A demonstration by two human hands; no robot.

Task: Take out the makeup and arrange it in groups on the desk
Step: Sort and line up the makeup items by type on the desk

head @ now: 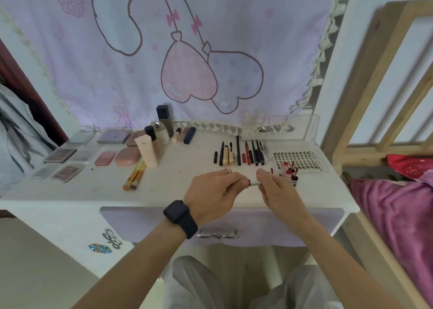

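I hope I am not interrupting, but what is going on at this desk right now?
A person is sorting makeup on the white desk. Both hands hold one small tube between them: the left hand at its dark end, the right hand at its pale end. Already laid out are palettes on the left, bottles at the back, brushes, a row of pencils, and red lip tubes beside the right hand.
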